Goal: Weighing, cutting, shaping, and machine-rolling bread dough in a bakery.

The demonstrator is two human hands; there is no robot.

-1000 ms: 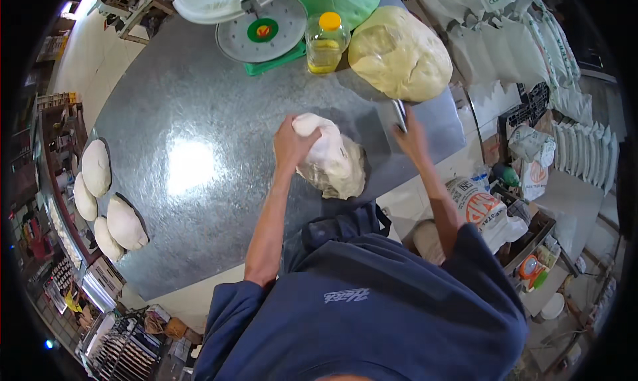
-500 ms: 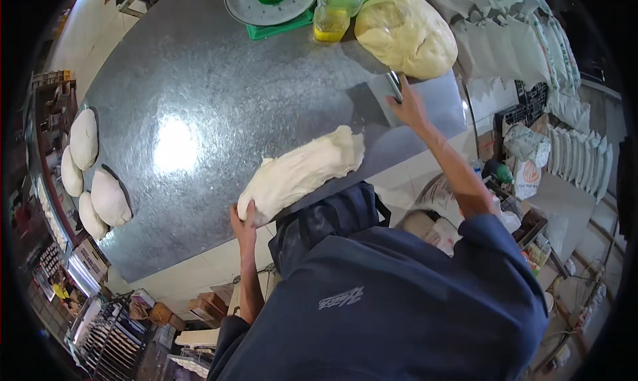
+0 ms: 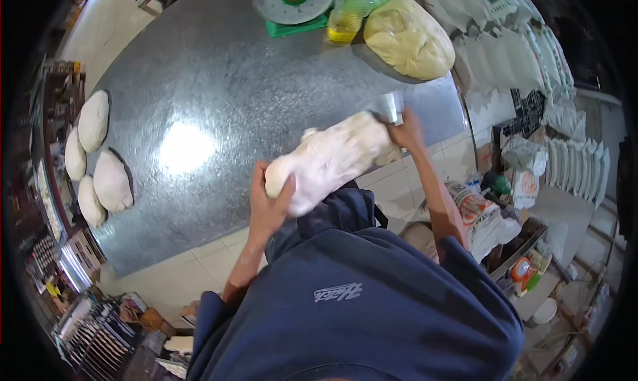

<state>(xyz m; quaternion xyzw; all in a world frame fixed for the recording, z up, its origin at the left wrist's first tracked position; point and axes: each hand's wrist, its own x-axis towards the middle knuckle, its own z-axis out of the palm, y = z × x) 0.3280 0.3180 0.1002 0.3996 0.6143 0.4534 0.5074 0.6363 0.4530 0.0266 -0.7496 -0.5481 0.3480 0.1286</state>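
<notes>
A long, pale slab of dough (image 3: 335, 160) lies slantwise along the near edge of the metal table, slightly blurred and seemingly partly lifted. Its lower left end is in my left hand (image 3: 269, 205), with the thumb on top and fingers at the far side. At its right end, my right hand (image 3: 408, 132) is closed on a metal dough scraper (image 3: 385, 106), whose blade points left over the table. That hand also touches the dough's end; its fingers are partly hidden. Beyond the scraper sits a large yellowish mound of dough (image 3: 410, 41).
Several shaped dough pieces (image 3: 111, 182) rest at the table's left end. A green dial scale (image 3: 294, 1) and a clear bottle with yellow liquid (image 3: 347, 15) stand at the far side. White sacks (image 3: 498, 62) are stacked beyond the metal table's (image 3: 239, 95) right end.
My right hand has brought the scraper from beside the yellowish mound toward me, to the slab's right end. My left hand has taken a fuller grip, and the slab has shifted right.
</notes>
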